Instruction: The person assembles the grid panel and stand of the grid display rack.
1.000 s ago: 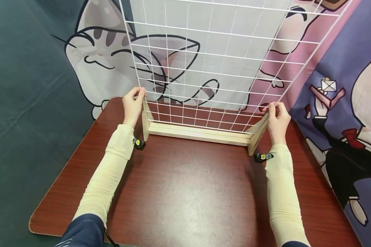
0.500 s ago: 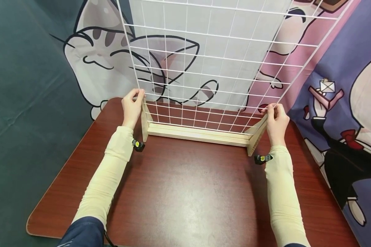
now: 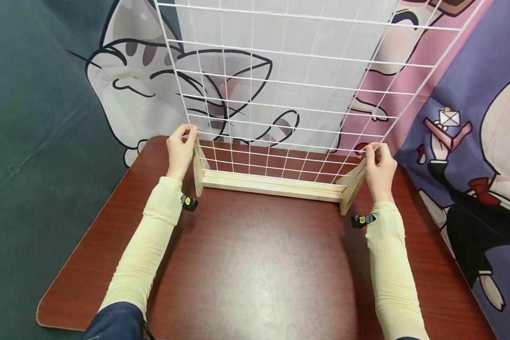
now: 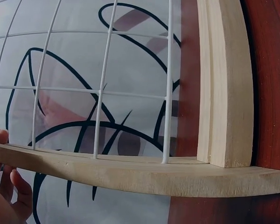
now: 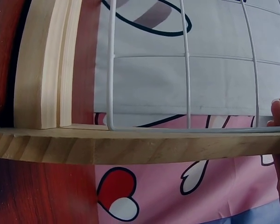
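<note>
In the head view, a white wire grid panel stands upright in a pale wooden stand. The stand has a grooved crossbar between a left side board and a right side board. My left hand pinches the panel's left edge at the top of the left board. At the opposite edge, my right hand holds the wire and the right board's upper end between thumb and fingers. Both wrist views show the panel's bottom corners lying close along the inner faces of the side boards, with fingertips at the boards' far ends.
The stand rests towards the back of a reddish-brown table. Right behind it hangs a cartoon-print cloth, with a purple section on the right. Small black cameras are strapped to both wrists.
The panel's upper bars have come slightly lower in the head view, and its left edge slants a little further left. Both hands keep their hold, and the stand stays almost in place.
</note>
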`<state>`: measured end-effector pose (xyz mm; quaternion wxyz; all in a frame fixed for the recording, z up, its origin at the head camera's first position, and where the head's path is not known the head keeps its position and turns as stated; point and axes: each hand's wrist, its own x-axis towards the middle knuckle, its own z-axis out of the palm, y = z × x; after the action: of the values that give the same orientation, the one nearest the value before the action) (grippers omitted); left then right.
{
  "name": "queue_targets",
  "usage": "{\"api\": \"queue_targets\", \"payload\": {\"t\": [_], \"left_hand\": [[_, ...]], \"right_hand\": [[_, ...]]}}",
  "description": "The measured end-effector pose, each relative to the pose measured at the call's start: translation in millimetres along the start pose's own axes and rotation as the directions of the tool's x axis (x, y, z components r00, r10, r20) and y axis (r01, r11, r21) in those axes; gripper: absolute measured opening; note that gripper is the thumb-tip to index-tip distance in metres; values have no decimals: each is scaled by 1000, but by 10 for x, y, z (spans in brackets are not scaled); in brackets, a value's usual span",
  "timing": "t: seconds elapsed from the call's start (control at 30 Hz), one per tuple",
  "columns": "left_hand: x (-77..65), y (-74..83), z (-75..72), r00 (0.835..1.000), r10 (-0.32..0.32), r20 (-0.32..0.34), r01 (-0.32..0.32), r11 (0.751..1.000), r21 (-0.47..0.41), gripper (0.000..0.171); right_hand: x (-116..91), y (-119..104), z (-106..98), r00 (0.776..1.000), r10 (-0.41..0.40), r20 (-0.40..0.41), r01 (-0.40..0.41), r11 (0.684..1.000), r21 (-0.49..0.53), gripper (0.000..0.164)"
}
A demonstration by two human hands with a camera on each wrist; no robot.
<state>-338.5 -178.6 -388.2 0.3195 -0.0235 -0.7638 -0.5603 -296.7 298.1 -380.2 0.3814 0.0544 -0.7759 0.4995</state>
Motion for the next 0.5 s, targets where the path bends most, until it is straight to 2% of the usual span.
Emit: {"api": "queue_targets", "payload": {"t": [0.1,0.3,0.43,0.5], "left_hand": [[-13,0,-2,1000,22,0,-22,999,31,24],[-24,-12,5,998,62,-1,-62,997,53,22],[-28,-20,10,997,80,7,-80,995,58,20],[-28,-20,13,996,86,7,-86,994,61,19]], "right_hand": [[-13,-17,-2,1000,-9,11,9,1000,0,23],[-63,-218,-2,1000,-20,17,20,1000,-6,20],[-42,-80,-2,1000,-11,18,11,1000,-2,16],[-28,-11,-6,1000,-5,20,5,1000,2,8]]}}
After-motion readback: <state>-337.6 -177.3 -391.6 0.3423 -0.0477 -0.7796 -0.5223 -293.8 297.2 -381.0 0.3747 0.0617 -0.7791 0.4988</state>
